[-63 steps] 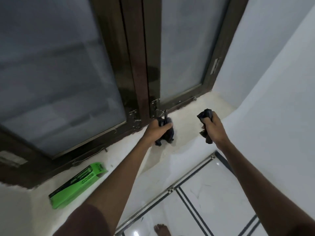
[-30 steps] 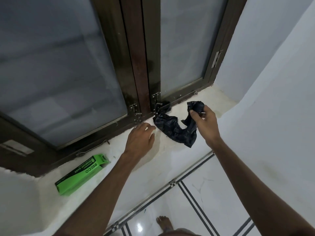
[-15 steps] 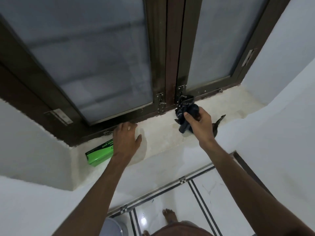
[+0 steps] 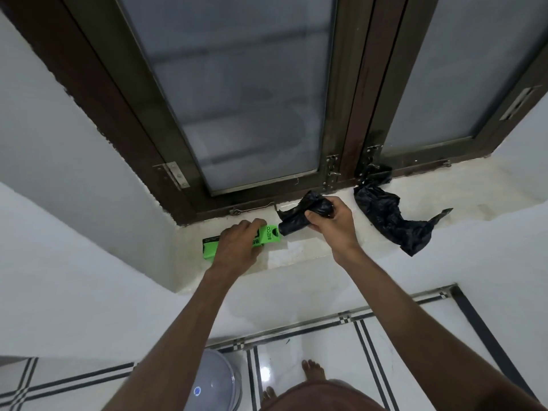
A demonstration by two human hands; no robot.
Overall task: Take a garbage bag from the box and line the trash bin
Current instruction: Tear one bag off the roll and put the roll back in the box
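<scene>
Left hand [image 4: 237, 247] curled over green box [image 4: 268, 237] on sill [image 4: 296, 256], pinning it. Right hand [image 4: 332, 226] grips black bag roll [image 4: 296, 222] at box mouth. Keep roll square to opening, box steady. 1 loose bag [image 4: 391, 221] lies on sill to right; bin [image 4: 213, 381] below.

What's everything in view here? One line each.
green box: 1, green, left on the window sill
bag roll: 1, black, at the box's right end
loose bag: 1, black, crumpled, right on the sill
window: 2 frosted panes, dark brown frame, above the sill
domed bin: 1, grey, on the floor, bottom
floor: white tiles, black stripes
feet: 2, bare, on the floor
left hand: 1, holds the box
right hand: 1, grips the roll
</scene>
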